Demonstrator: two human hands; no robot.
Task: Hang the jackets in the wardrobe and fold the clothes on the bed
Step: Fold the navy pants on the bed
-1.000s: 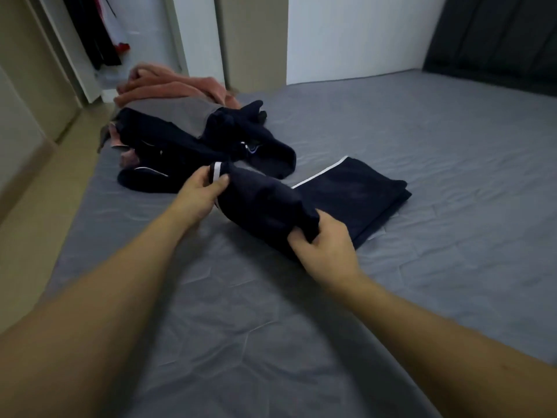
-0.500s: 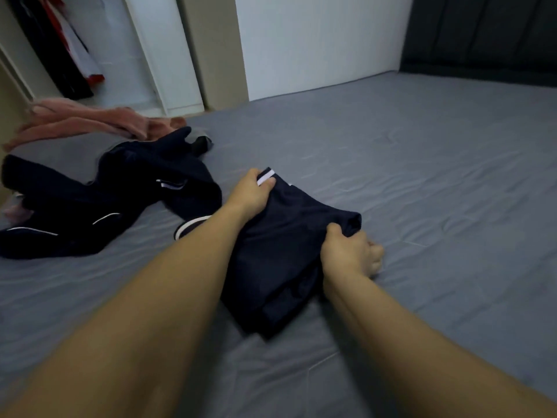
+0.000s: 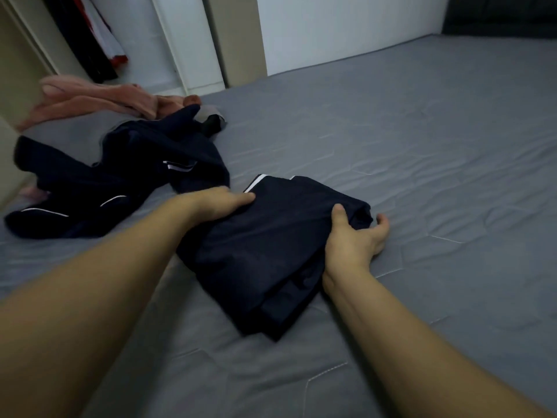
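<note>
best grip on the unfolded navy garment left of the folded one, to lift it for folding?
Probably the white-striped edge of the unfolded navy garment, near its middle, coming from above on the near side. It lies crumpled and spread on the bed; that edge sits raised and free, so fingers can pinch it without snagging the pink clothes behind.

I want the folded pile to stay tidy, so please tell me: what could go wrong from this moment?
1. The right hand grips only one corner of the folded navy garment; lifting from there could let the layers slide open.
2. The loose navy clothes lie close beside the left hand, so a sideways push might tangle them with the folded piece.
</note>
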